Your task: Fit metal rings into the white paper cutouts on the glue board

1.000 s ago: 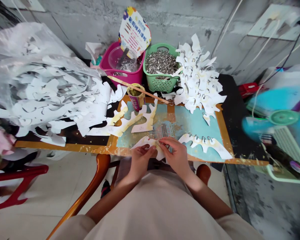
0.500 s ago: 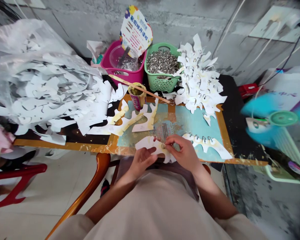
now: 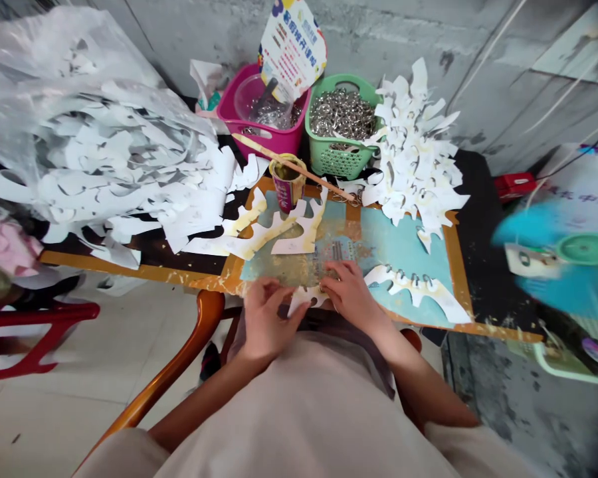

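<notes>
The left hand (image 3: 266, 312) curls loosely at the white card cutout (image 3: 301, 300), which lies on the board's near edge; the right hand (image 3: 349, 289) rests on it, fingers together, with no pinch clearly visible; a ringed cutout (image 3: 418, 287) lies at 3 o'clock on the blue-painted board (image 3: 403, 259); a yellow-crusted can (image 3: 286, 186) stands at 12 o'clock; a green basket (image 3: 329, 159) of metal rings (image 3: 341, 113) sits just beyond.

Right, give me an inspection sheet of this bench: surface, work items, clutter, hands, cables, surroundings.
Surface: turquoise board with orange edges, yellowish spatter.
Work items: white paper cut-out between the hands; metal rings in a green basket; another cut-out with rings along its edge.
Clutter: cut-out heap on the left; cut-out stack on the right.
Hands: left hand, right hand at the cut-out; grip unclear.
Cables: white cable on the wall.
Surroundings: concrete wall, blue fan, red stool.
</notes>
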A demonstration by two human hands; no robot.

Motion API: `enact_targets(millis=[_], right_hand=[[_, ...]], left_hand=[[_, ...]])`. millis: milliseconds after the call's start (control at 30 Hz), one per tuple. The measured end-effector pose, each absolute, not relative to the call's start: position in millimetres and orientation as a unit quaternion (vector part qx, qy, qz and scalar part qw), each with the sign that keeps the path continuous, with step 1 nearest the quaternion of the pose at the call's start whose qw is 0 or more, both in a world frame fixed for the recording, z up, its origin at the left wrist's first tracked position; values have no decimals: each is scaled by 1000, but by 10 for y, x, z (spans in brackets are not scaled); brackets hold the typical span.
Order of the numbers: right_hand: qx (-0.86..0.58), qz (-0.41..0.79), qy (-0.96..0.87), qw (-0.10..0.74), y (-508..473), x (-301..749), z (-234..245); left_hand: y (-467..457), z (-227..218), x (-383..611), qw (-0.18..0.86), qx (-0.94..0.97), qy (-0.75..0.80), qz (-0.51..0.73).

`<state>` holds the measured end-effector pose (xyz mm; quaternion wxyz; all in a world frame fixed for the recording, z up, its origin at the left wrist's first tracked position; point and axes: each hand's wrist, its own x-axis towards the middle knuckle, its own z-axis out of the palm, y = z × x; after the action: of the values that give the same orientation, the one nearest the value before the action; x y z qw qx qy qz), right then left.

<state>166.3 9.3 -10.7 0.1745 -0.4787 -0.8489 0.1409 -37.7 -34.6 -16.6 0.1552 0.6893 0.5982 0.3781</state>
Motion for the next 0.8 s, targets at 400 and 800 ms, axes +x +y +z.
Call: enact_targets(millis=[400, 800], right_hand=[[-454, 126, -864, 181, 24, 1783, -259], [-479, 175, -832, 220, 39, 1746, -256]], left_hand=[[223, -218, -212, 225, 839, 437, 234], [334, 16, -235, 193, 859, 419, 221]])
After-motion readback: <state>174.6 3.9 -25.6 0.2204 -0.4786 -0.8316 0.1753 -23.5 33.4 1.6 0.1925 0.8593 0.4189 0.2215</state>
